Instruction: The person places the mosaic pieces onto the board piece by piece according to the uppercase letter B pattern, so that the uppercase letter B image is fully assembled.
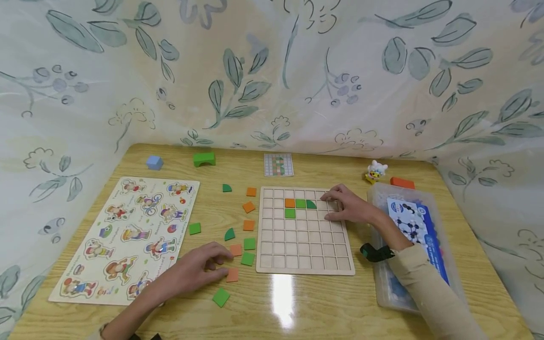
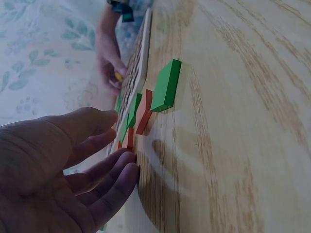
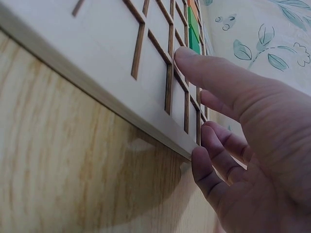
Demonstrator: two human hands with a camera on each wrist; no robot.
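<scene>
Leaf-print cloth [image 1: 272,71] walls the wooden desk [image 1: 297,311]; left hand [image 1: 193,269] relaxed beside orange tile [image 1: 232,275]; right hand [image 1: 346,205] flat on grid board [image 1: 303,245]; only the head view shows the character puzzle [image 1: 127,236].

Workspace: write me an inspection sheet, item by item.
Surface: wooden table, glare patch at the front.
Job's things: grid board holds orange, two green squares and a green quarter-round; loose orange and green tiles to its left.
Clutter: figure puzzle, blue cube, green arch block, pattern card, small toy, plastic box.
Grips: left hand fingers relaxed, over the tiles; right hand resting on the board, fingers spread.
Cables: nothing seen.
Surroundings: leaf-print cloth on three sides.
</scene>
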